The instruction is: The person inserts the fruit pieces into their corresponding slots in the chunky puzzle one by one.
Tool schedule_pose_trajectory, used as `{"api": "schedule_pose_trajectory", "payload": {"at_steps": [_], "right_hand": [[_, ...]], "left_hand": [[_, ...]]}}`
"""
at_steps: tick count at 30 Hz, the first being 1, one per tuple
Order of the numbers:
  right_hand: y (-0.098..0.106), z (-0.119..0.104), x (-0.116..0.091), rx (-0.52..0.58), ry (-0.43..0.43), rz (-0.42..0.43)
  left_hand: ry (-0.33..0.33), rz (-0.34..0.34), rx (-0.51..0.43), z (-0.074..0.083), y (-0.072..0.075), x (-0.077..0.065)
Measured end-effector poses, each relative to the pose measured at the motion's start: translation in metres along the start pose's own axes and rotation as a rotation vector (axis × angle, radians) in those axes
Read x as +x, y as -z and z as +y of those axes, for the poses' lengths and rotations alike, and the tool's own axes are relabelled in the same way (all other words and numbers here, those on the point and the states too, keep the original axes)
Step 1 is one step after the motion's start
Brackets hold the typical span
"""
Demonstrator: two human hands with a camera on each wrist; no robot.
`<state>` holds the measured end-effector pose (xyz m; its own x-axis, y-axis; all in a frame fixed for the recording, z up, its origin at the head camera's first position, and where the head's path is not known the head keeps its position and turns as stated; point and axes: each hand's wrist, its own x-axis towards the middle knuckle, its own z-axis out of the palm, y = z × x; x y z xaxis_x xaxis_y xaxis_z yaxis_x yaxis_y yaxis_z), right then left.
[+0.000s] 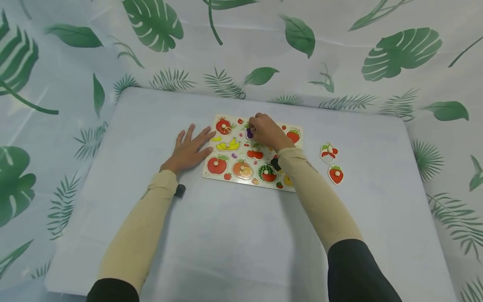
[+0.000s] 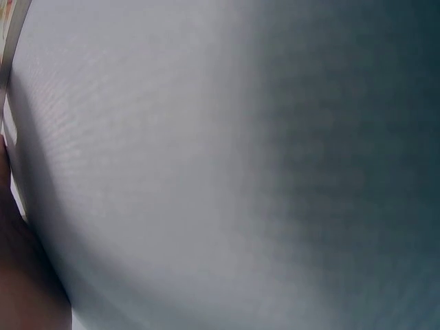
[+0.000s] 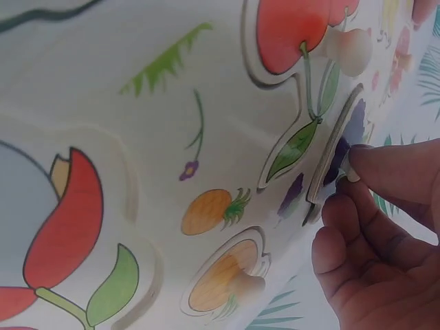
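A fruit peg puzzle board [image 1: 209, 173] lies on the table, its pieces fitted with small pale knobs. With thumb and fingers my right hand [image 1: 266, 131] pinches the knob of the purple grape piece [image 1: 249, 133] at the board's upper middle. In the right wrist view that grape piece [image 3: 356, 124] stands a little tilted, its edge showing; whether it touches its slot is hard to tell. My left hand [image 1: 188, 151] lies with fingers spread, fingertips and thumb at the board's left edge. The left wrist view catches only part of this hand [image 2: 31, 275].
Right of the board lie a loose red-and-white fruit piece [image 1: 329, 153] and a strawberry piece [image 1: 336, 174]. Banana [image 1: 228, 145], apple [image 1: 216, 165], orange [image 1: 242, 170] and watermelon [image 1: 267, 173] pieces sit on the board. A leaf-print cloth hangs behind the table [image 1: 234, 235].
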<state>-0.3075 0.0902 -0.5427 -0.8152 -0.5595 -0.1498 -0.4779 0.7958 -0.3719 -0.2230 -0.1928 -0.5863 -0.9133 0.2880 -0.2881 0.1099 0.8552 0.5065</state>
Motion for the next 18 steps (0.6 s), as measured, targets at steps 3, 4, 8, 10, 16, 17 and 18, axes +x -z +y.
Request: {"api": "schedule_pose_trajectory", "payload": {"at_steps": [3, 4, 8, 10, 16, 17, 18], "right_hand": [[0.0008, 0.0, -0.0003, 0.007, -0.011, -0.002], [0.0012, 0.0, -0.0005, 0.01, -0.017, -0.003], [0.0003, 0.001, -0.0001, 0.009, -0.031, -0.002], [-0.0009, 0.0015, 0.0003, 0.009, -0.034, 0.001], [-0.005, 0.002, 0.0008, 0.026, -0.047, 0.003], [-0.0055, 0.002, 0.0008, 0.029, -0.049, 0.004], [-0.0058, 0.002, 0.0008, 0.03, -0.05, 0.004]], "left_hand": [[0.0, 0.006, 0.012, -0.0003, -0.001, 0.0012], [0.0, 0.009, 0.012, -0.0005, -0.0013, 0.0017], [0.002, 0.01, 0.009, -0.0021, -0.0031, 0.0031], [0.002, 0.011, 0.005, -0.0023, -0.0033, 0.0029], [-0.007, 0.018, -0.003, -0.0025, -0.0036, 0.0026], [-0.009, 0.018, -0.003, -0.0025, -0.0037, 0.0027], [-0.011, 0.018, -0.002, -0.0029, -0.0038, 0.0028]]}}
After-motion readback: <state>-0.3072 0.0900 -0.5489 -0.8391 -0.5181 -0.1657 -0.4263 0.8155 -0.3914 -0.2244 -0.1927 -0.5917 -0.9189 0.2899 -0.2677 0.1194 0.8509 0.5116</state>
